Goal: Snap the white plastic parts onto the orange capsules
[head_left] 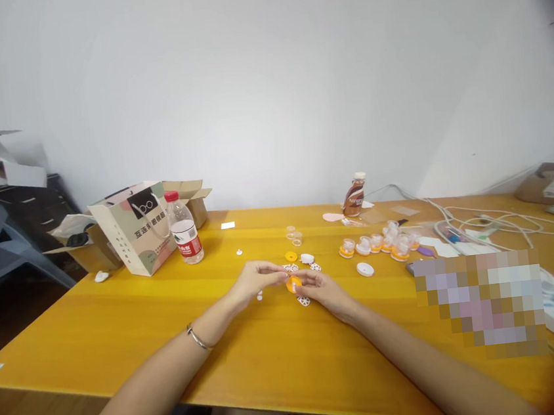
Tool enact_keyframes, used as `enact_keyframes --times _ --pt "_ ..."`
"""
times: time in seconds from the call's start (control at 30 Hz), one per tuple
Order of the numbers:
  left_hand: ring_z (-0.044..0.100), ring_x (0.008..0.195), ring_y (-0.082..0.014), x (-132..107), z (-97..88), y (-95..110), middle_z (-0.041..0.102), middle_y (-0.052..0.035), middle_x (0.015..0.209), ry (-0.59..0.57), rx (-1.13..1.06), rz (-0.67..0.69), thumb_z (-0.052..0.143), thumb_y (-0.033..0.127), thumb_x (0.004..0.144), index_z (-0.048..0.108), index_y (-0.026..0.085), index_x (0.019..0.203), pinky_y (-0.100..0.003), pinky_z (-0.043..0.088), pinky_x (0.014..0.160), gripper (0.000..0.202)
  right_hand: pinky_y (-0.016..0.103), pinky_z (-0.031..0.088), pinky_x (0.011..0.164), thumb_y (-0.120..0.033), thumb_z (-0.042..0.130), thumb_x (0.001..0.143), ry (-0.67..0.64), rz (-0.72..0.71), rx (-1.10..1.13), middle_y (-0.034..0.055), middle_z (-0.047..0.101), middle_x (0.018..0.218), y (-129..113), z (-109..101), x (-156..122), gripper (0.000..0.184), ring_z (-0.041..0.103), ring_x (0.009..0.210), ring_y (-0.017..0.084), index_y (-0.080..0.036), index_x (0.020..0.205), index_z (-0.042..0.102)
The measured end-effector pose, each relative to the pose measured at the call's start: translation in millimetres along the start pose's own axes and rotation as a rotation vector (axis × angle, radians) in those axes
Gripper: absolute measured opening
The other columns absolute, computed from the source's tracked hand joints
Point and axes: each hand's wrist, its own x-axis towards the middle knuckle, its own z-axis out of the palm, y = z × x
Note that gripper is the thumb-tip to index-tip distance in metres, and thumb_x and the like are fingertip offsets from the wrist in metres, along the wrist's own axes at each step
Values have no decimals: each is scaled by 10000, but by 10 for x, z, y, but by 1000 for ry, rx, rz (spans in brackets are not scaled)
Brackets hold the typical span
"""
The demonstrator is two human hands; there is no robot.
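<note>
Head view: right of the water bottle (185, 233) and nearer than it, the right hand (329, 294) grips an orange disc (292, 284), presumably steadying it for the left hand (253, 284), its fingers narrowed at the rim; whether they hold anything I cannot tell. The disc's face seems tilted up toward the camera; being round, it shows no long axis.
</note>
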Motion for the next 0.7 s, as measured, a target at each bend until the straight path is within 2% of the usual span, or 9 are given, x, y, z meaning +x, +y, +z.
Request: enact_keyframes --times 0.1,0.23,0.4,0.6,0.7 --pt "630 714 -161 2 26 9 686 -93 794 -2 67 62 675 308 634 662 91 832 -264 480 715 294 288 434 707 -305 685 588 -7 -7 2 18 638 795 -8 9 -10 376 575 695 126 -188 934 595" --pt "624 679 -142 0 97 5 688 -62 769 50 273 169 626 250 684 643 116 917 -242 468 684 269 246 419 606 -295 680 581 10 -8 -28 -18 605 702 -18 44 -26 417 557 619 107 -193 964 552" --pt "592 738 -140 -10 115 16 674 -27 754 63 547 282 589 227 715 677 154 722 -240 427 748 115 219 381 516 -285 675 586 8 -20 -16 -56 566 622 3 91 -27 439 534 555 100 -212 944 429" --pt "569 823 -151 33 87 -61 631 -45 813 45 522 299 623 236 689 674 161 696 -262 407 808 91 232 381 534 -297 671 609 -17 -41 -9 -60 565 640 3 100 -42 434 538 562 104 -232 913 368" --pt "582 768 -149 41 104 -87 645 -48 780 -1 442 234 612 244 694 658 137 697 -254 432 747 116 240 388 559 -299 678 604 -29 -58 -10 -57 567 652 -5 110 -59 440 546 588 109 -235 912 371"
